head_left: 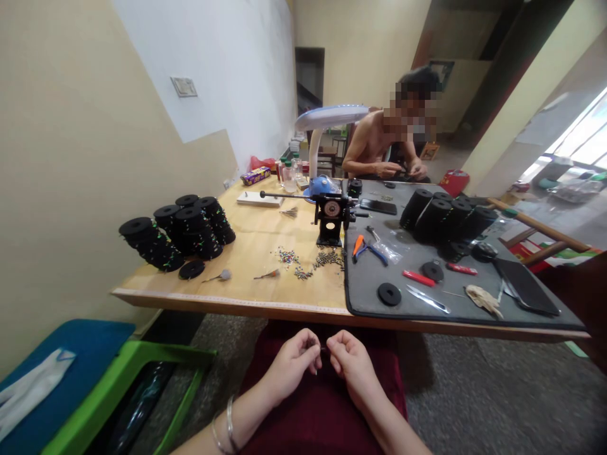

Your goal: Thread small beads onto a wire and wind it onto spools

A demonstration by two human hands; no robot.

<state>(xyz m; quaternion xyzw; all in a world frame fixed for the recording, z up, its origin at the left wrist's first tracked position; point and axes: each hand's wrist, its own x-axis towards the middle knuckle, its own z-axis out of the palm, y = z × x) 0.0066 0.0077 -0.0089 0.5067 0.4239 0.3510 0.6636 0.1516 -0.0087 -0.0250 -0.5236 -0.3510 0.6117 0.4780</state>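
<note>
My left hand [294, 359] and my right hand [349, 360] are held close together over a dark red cloth [322, 411], just in front of the table edge. Both sets of fingers are pinched. Something small and dark shows between the fingertips, too tiny to name. On the table ahead lie a heap of small metal pieces [328, 258] and a scatter of coloured beads [287, 256]. A black foam disc [389, 294] and tweezers [428, 299] rest on the grey mat [370, 302].
Stacks of black foam discs stand on the left [192, 230] and right [439, 215]. Between them are a black hand-cranked winder [331, 218], a desk lamp [313, 151] and pliers [370, 251]. Across the table sits another person [370, 145]. A green stool [90, 404] is at lower left.
</note>
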